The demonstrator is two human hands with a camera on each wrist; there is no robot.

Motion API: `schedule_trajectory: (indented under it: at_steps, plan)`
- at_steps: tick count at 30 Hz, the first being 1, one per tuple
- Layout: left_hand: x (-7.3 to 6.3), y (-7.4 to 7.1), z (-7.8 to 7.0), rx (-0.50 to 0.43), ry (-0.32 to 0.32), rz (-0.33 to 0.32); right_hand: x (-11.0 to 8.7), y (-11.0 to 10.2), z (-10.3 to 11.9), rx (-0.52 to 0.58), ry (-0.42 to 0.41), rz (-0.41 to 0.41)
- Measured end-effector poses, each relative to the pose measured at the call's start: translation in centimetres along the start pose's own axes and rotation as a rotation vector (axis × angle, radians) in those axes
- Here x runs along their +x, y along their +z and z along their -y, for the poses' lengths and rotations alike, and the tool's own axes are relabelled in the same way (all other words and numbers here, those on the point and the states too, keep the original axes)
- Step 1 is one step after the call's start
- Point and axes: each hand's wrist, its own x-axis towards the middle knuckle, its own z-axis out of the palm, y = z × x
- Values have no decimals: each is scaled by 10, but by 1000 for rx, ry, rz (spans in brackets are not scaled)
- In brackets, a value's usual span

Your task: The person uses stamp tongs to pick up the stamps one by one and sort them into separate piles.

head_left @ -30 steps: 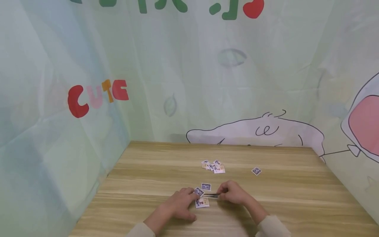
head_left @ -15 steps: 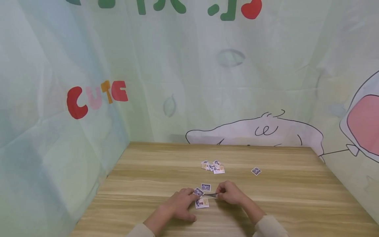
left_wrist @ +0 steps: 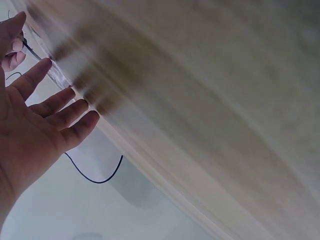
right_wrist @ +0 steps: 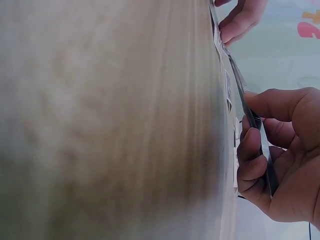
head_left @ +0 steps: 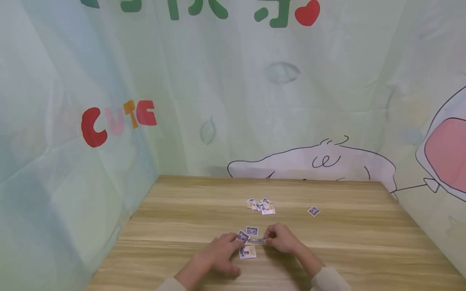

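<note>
Tweezers (right_wrist: 257, 122) in R hand (head_left: 283, 239), tips @ card (head_left: 243, 237) edge.

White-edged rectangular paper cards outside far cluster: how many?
4: one card at the bare left hand, another just beyond, another nearer, another far right. Others may be hidden.

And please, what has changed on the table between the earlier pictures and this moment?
Very little: the right hand, holding the tweezers, seems to have edged slightly toward the left hand. Nothing was newly gripped or released. The left hand, the near cards, the far pile and the lone card stayed put.
</note>
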Motion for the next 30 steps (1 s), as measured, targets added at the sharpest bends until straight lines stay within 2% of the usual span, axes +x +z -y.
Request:
schedule_trajectory:
  at_steps: [7, 14, 19, 22, 30]
  plan:
    - [-4, -5, -2, 12, 6, -24, -2, 2, 0, 16, 23, -56]
    - [-3, -9, -4, 14, 16, -46, -6, 1, 1, 20, 26, -77]
    - [-2, -10, -11, 4, 22, -27, -17, -8, 2, 37, 57, -100]
    - [1, -10, -14, 14, 25, -36, -22, -16, 1, 57, 70, -130]
    - [7, -6, -13, 6, 10, -40, -29, -19, -5, 41, 86, -140]
